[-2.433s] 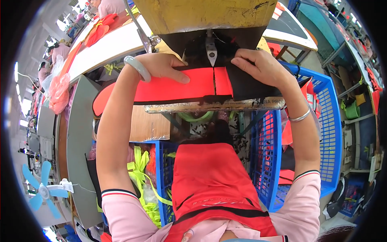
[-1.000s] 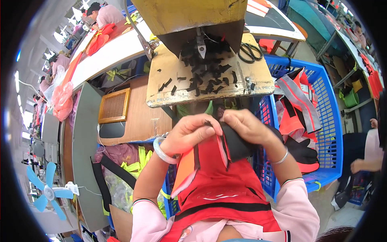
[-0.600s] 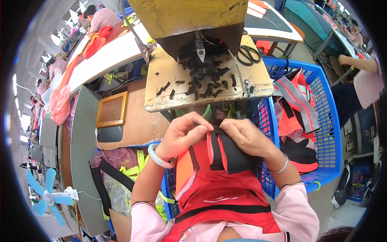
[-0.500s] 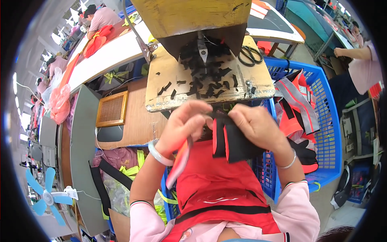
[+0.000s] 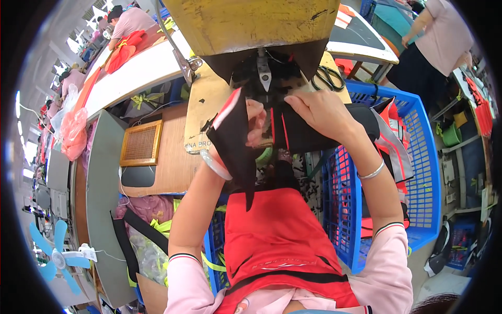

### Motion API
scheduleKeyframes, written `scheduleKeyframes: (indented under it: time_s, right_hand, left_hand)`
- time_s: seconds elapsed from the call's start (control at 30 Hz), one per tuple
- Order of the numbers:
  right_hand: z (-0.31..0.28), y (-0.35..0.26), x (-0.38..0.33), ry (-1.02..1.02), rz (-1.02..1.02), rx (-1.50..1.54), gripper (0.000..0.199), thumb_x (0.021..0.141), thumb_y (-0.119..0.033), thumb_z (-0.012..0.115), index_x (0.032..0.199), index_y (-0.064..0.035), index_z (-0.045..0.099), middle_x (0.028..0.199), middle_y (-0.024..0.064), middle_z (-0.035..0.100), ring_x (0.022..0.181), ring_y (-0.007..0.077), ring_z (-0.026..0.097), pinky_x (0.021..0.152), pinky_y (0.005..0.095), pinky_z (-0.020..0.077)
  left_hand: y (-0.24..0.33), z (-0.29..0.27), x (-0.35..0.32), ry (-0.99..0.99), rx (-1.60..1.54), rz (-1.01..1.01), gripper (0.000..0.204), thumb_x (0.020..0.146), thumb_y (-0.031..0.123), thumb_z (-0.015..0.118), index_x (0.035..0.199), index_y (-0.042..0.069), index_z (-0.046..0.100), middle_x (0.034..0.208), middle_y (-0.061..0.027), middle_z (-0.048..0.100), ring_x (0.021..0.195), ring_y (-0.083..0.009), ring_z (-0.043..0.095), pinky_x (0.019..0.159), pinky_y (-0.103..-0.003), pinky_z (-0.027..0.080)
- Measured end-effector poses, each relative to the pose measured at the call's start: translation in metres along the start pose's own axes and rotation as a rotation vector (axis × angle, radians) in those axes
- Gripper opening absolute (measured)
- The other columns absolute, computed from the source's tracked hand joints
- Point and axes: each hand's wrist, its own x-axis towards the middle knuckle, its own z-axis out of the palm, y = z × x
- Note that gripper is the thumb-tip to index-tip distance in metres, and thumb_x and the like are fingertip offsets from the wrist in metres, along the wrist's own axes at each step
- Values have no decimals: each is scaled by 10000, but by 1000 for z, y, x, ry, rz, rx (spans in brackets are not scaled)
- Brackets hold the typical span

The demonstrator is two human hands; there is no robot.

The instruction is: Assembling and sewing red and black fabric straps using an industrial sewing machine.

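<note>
Head view: black fabric piece with red trim (image 5: 293,131) is held up at the centre of the frame, directly under the needle head (image 5: 264,73) of the yellow sewing machine (image 5: 251,21) at 12 o'clock. One flap of the piece, with a red and white edge, hangs down at 9 o'clock of the hands and tapers to a point above the red garment (image 5: 277,235) on the person's lap at 6 o'clock. The other end of the piece runs toward 3 o'clock, over the rim of the blue plastic basket (image 5: 418,172).

Left hand (image 5: 253,123) is partly wrapped by the hanging flap; its fingers curl closed on the fabric. A pale bangle (image 5: 215,165) sits on that wrist. Right hand (image 5: 321,112) lies on top of the piece, fingers together and pressing the fabric just beside the needle head. A thin silver bracelet (image 5: 372,171) is on that wrist.

Edges and room: the wooden machine table (image 5: 204,104) shows a bare strip at 9 to 10 o'clock of the hands; its near edge runs just under them. Black scissors (image 5: 327,78) lie at 1 o'clock, close to the right hand but apart from it. The basket holds orange and grey vests (image 5: 392,141) and crowds the right forearm. At 9 o'clock, well apart, a woven wooden panel (image 5: 141,142) sits on a lower brown surface. A blue fan (image 5: 55,256) stands at 8 o'clock. Another person in pink (image 5: 439,31) stands at 2 o'clock, well clear
</note>
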Motion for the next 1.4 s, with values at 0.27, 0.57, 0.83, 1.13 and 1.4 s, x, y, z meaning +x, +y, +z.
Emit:
scheduleKeyframes:
  time_s: [0.27,0.57,0.83,1.13,1.4]
  right_hand:
    - [14,23,28,17,21,80,350,981,-322,542,920,-3,673,760,239,632,754,428,610,643,457,474]
    - [6,38,36,212,4,-27,394,979,-372,523,860,-28,673,753,220,646,753,421,625,661,490,496]
    - [-20,-29,-63,69,214,467,309,1013,-233,495,947,2,684,820,159,677,774,223,672,699,343,504]
    - [36,-120,-104,274,-5,720,246,1009,-198,487,900,-2,589,918,138,581,872,306,598,798,354,489]
    - [-31,-30,-190,811,649,1169,334,1037,-315,448,966,-34,614,800,22,590,724,139,533,666,330,465]
  left_hand:
    - [9,-11,32,-16,-3,20,182,934,171,575,813,53,508,716,-2,471,475,-52,368,430,-195,309]
    - [14,-61,56,-285,-402,-22,249,1024,218,495,843,47,510,735,-16,471,467,-73,348,404,-211,295]
    - [-46,9,-36,19,148,35,144,989,234,527,1003,91,539,669,12,478,507,-79,426,453,-214,298]
    - [-128,18,-57,-86,825,947,178,995,175,504,1127,64,550,948,-26,579,865,-158,571,771,-298,454]
    - [-128,-50,-157,36,522,407,204,1031,119,436,1105,-2,583,1069,-98,647,963,-169,606,879,-307,486]
